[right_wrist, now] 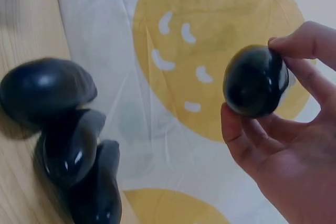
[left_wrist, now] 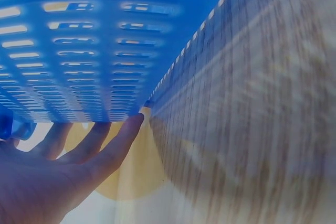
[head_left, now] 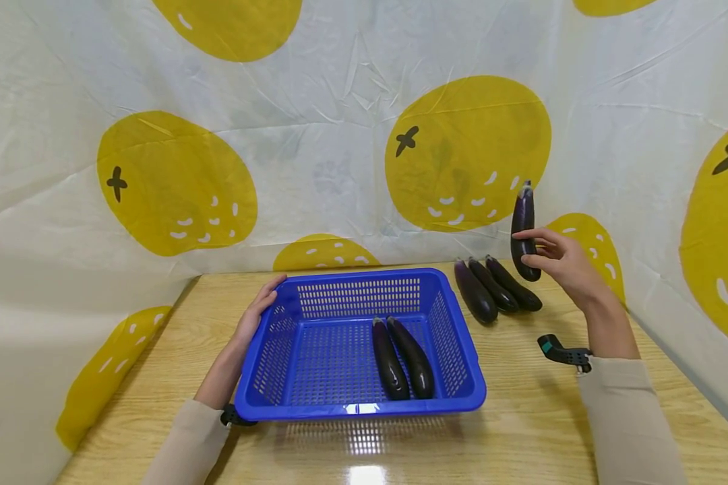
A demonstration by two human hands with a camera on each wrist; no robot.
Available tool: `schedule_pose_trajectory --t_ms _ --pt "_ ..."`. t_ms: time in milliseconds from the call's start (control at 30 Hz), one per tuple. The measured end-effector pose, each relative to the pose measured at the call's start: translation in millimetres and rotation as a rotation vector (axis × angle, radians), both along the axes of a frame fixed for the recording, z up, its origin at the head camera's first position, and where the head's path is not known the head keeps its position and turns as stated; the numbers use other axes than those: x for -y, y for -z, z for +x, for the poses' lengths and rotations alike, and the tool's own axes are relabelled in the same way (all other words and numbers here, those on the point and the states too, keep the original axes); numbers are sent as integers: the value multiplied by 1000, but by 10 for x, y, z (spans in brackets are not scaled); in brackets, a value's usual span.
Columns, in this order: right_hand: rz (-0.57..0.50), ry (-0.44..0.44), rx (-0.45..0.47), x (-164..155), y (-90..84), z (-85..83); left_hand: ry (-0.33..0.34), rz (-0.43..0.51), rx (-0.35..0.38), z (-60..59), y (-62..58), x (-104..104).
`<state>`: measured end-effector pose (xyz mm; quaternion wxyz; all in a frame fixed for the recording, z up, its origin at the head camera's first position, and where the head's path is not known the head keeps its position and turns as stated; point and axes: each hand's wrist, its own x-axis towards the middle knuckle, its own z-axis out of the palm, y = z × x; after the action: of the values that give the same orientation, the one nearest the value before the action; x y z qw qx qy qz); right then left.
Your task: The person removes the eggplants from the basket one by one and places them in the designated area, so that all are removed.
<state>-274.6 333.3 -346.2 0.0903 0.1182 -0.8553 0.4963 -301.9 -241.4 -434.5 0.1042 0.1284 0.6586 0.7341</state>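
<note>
Patterned cloth (head_left: 315, 182) fills the upper frame behind my wooden table (head_left: 522, 404). The blue basket (head_left: 364, 409) sits at centre, mouth upward, so its contents show plainly. My left hand (head_left: 256, 313) rests at its upper-left rim, fingers nearly straight along the outer wall, probably to steady it. My right hand (head_left: 564, 259), at the frame's right, pinches 1 held eggplant (head_left: 524, 219) near its lower end between thumb and fingers; it stands nearly upright, stem up, likely because that thick end grips surely. Lower left of it, 3 loose eggplants (head_left: 491, 284) lie close together; 2 basket eggplants (head_left: 390, 367) lie right of the basket's middle, stems toward the frame's top.
</note>
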Motion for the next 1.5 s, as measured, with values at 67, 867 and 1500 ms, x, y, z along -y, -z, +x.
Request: schedule_pose_trajectory --t_ms 67,867,1500 --pt "11 17 8 -27 13 -2 1 7 2 -5 2 -2" --pt "100 113 86 -405 368 -146 4 6 5 -5 11 3" --pt "276 108 192 -600 564 -111 6 17 -3 -12 11 6"
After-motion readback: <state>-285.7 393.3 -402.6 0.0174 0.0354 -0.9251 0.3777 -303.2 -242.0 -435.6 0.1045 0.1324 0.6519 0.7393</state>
